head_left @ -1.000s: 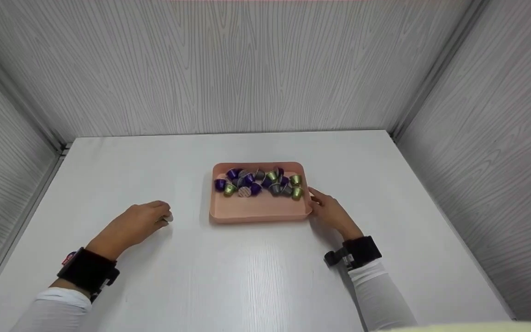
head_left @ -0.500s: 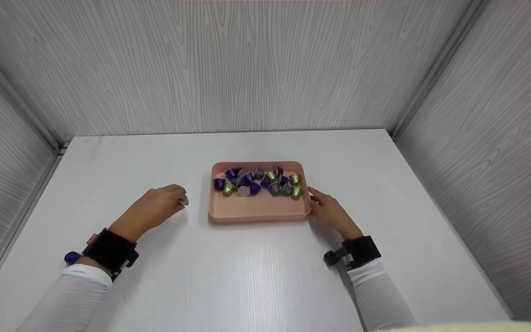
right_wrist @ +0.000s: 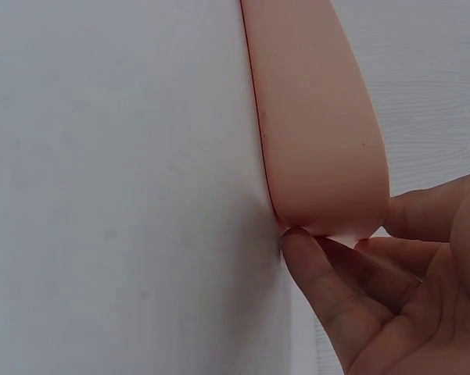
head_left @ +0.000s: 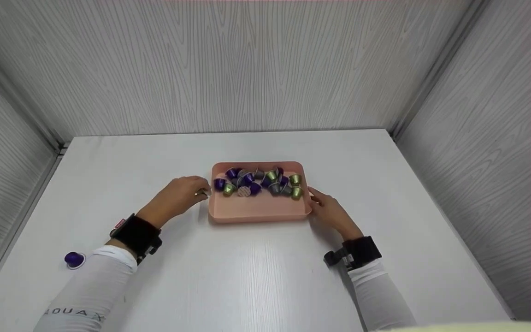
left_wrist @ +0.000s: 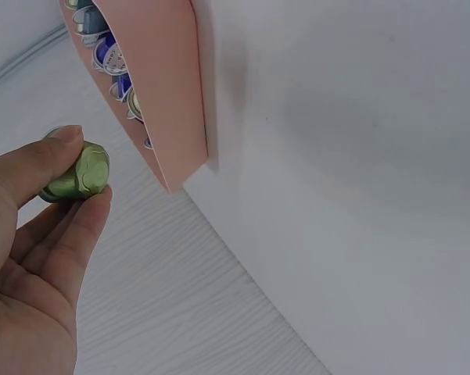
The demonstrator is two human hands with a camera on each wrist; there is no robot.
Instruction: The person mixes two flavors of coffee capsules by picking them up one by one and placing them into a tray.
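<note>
1. Head view: A person's left hand [head_left: 180, 198] hovers just beside the left wall of a shallow pink plastic tray [head_left: 257, 211], its fingertips closed on something small at the rim. The right hand [head_left: 331, 211] rests against the tray's right near corner, a hold that would keep the tray from sliding. Purple, green and grey foil coffee capsules [head_left: 258, 181] crowd the tray's far half, while the near half lies bare. A lone purple capsule [head_left: 74, 259] sits well apart near the white table's [head_left: 256, 276] left edge.

2. Left wrist view: Thumb and forefinger pinch a green foil capsule [left_wrist: 77, 173], held in the air just off the tray's corner [left_wrist: 172, 117], not touching it.

3. Right wrist view: Fingertips [right_wrist: 297, 242] press the tray's end wall [right_wrist: 321, 141] where it meets the table; thumb and fingers appear to nip the corner.
</note>
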